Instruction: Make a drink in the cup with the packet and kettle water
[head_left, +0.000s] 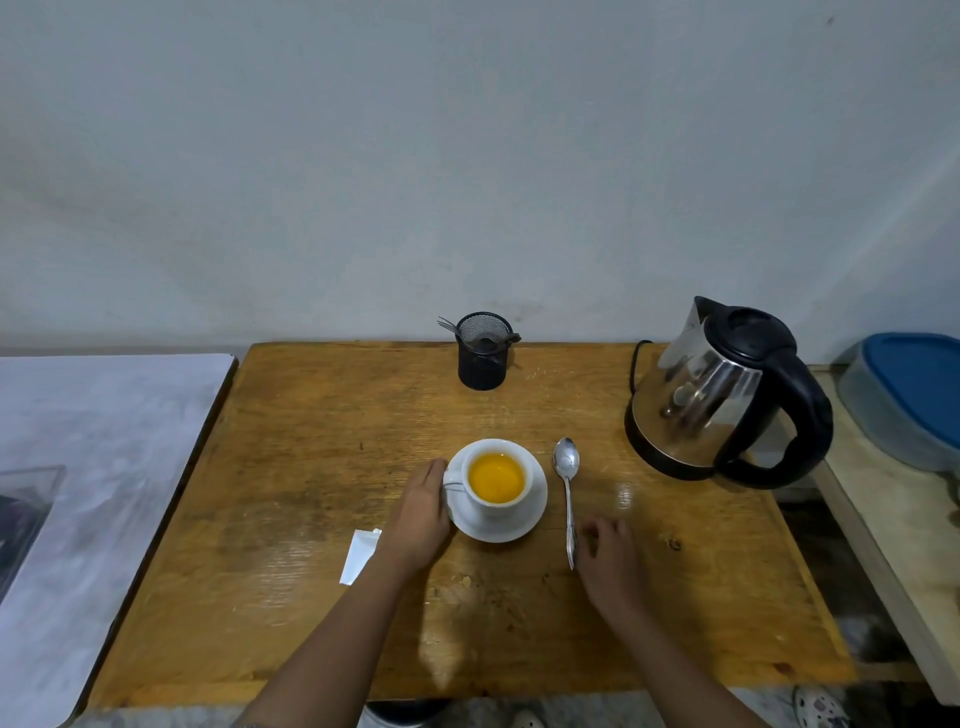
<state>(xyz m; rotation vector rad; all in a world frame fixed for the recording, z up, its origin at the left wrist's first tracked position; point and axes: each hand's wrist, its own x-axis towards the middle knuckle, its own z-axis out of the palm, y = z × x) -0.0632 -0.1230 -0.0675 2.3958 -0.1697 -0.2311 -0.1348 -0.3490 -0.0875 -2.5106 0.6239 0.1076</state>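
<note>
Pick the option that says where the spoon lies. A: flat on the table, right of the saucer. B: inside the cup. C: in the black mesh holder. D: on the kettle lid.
A: the spoon lies flat on the table, just right of the saucer, its handle end by the right hand.

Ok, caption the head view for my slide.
Left hand beside the saucer; cup holds orange drink; right hand by the spoon.

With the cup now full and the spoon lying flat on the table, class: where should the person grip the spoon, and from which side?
Grip the spoon by the handle end nearest the person, coming from the right, where the right hand hovers beside it. The handle points toward the person and the bowl faces away; the saucer crowds its left side, so that approach looks easiest.
</note>
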